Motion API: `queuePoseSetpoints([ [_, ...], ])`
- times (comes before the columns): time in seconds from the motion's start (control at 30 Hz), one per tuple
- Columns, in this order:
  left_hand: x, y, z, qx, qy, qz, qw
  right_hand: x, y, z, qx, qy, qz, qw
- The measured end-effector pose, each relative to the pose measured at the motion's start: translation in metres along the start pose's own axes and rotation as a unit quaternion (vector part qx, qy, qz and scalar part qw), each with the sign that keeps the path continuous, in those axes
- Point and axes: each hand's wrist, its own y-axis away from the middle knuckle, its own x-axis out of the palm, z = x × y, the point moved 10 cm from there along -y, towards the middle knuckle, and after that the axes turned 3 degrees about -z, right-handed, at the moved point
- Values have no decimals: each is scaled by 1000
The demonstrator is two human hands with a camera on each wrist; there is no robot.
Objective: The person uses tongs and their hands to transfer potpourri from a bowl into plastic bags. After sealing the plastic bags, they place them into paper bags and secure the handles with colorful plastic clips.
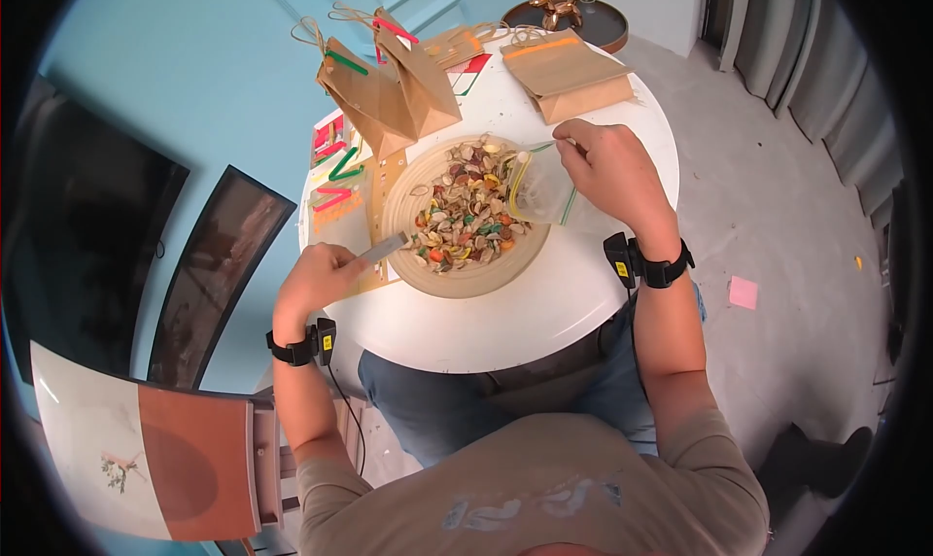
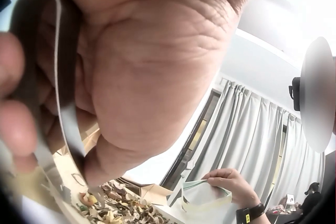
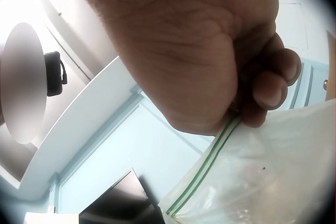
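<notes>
My left hand [image 1: 319,276] grips a pair of flat metal tongs [image 1: 382,249], a strip bent into a U in the left wrist view. The tips reach the near left side of a heap of shell-like pieces [image 1: 469,211], mostly beige with some orange, green and yellow. The heap lies on a round pale tray [image 1: 442,282]. My right hand [image 1: 614,167] pinches the rim of a clear zip bag [image 1: 546,189] with a green seal line, over the tray's right side. In the right wrist view the bag [image 3: 262,166] hangs from thumb and fingers.
Two brown paper bags [image 1: 369,104] with pink and green clips stand at the back left of the white table [image 1: 457,337]. Another paper bag [image 1: 573,75] lies at the back right. Pink and green clips [image 1: 333,198] lie left of the tray. A side table [image 1: 607,26] stands behind.
</notes>
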Motion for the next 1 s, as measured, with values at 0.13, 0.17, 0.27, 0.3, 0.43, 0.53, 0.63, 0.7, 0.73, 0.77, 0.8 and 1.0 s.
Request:
queuePoseSetpoints([
  [0.13,16,-4,12,46,11,0,999,4,0,1,-4,3,5,1000],
  [0.17,22,-4,8,53,18,2,998,4,0,1,-6,2,4,1000],
  [0.27,37,-8,-8,72,23,16,997,4,0,2,-10,2,4,1000],
  [0.3,42,-10,-15,77,22,21,997,4,1,2,-9,2,5,1000],
  [0.43,53,-22,-40,85,35,24,995,3,1,4,-8,-2,6,1000],
  [0.53,58,-28,-52,85,39,23,995,3,1,2,-10,-8,7,1000],
  [0.63,61,-34,-59,88,37,1,995,1,1,4,-6,-10,10,1000],
  [0.7,61,-33,-61,85,35,-9,996,1,1,4,-8,-9,11,1000],
  [0.73,61,-33,-63,94,34,-19,995,1,1,4,-9,-8,12,1000],
  [0.77,62,-33,-63,103,33,-28,994,1,1,4,-8,-8,12,1000],
  [0.8,62,-33,-63,112,32,-37,992,1,1,3,-7,-8,13,1000],
  [1.0,61,-28,-66,117,37,-51,991,0,1,2,-7,-4,14,1000],
])
